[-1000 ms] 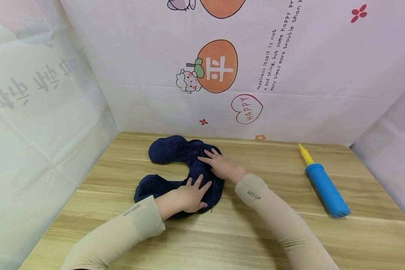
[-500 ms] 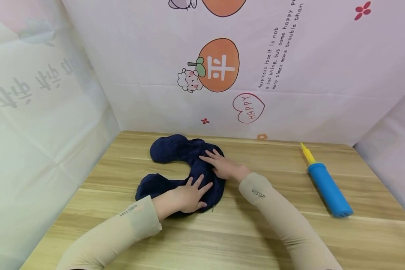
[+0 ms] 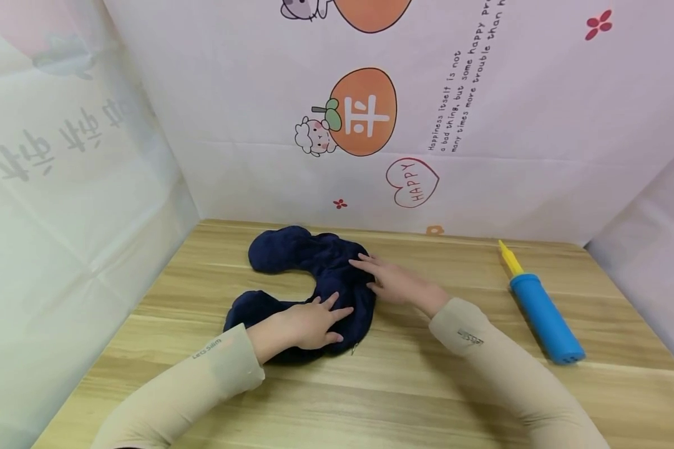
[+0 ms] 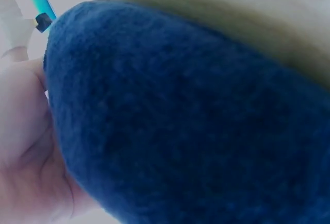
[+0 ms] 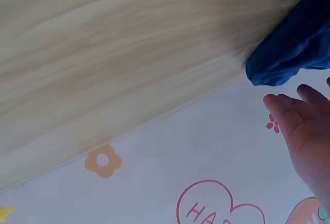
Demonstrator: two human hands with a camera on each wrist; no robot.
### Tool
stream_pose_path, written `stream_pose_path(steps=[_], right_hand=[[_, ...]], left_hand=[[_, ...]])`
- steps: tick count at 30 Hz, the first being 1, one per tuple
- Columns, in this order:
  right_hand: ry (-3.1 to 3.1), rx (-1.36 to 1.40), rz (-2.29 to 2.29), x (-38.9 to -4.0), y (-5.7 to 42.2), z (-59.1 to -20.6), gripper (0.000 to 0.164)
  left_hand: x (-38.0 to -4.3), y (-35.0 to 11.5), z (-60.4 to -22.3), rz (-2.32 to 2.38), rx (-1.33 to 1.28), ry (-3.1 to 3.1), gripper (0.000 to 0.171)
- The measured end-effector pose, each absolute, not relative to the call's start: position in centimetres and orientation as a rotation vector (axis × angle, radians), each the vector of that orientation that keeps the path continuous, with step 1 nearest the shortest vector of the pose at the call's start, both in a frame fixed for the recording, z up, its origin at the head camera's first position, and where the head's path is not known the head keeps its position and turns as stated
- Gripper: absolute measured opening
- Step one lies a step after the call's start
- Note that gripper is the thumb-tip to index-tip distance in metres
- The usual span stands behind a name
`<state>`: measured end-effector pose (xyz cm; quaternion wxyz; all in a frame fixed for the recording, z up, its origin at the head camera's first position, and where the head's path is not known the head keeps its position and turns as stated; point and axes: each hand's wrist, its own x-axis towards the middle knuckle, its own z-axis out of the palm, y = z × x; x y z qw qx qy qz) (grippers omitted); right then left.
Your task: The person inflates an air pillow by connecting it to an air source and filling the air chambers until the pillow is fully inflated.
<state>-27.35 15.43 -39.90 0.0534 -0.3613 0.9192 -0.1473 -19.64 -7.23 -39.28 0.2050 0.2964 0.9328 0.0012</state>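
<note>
Covering both forearms: beige sleeves [image 3: 174, 393], cut off by the bottom edge of my head view.
Left hand [image 3: 314, 324]: fingers straight and spread on the cushion's lower right bend, gripping nothing.
Navy U-shaped cushion [image 3: 281, 249]: flat on the wooden table [image 3: 393, 393], left of centre, its gap facing left, its cloth rumpled along the bend.
Smoothing the folds: that looks like the step in hand; I'd judge flat, even palms best, one steadying while the other strokes outward, with no fingertip digging in.
Right hand [image 3: 399, 284]: fingers stretched out at the cushion's outer curve, holding nothing; whether the tips touch the cloth I can't tell.
Left wrist view: navy cloth fills most of it and hides my fingertips.
Right wrist view: only a corner of cushion shows, and my hand is cropped by the edge.
Blue pump [image 3: 546, 318]: lying well apart to my right, yellow nozzle [image 3: 510, 257] pointing away.
Printed backdrop [image 3: 483, 193]: behind the table, its upper pictures cut off.
</note>
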Motion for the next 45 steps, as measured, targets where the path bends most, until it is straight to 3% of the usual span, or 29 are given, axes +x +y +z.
stream_pose_path(steps=[21, 32, 39, 45], right_hand=[[2.843, -1.188, -0.775, -21.4, 19.2, -40.2, 0.045], [2.664, -1.182, -0.922, -19.5, 19.0, -40.6, 0.029], [2.578, -1.185, -0.976, -19.1, 18.4, -40.7, 0.027], [2.556, -1.175, -0.985, -19.0, 18.1, -40.6, 0.027]], left_hand=[[-18.8, -6.9, -39.1, 0.018, 1.086, 2.705, 0.045], [-18.9, -6.7, -40.3, 0.027, 1.342, 2.818, 0.019], [-18.2, -5.9, -40.7, -0.109, 1.305, 2.86, 0.021], [-18.6, -6.1, -40.7, 0.041, 1.246, 2.846, 0.026]])
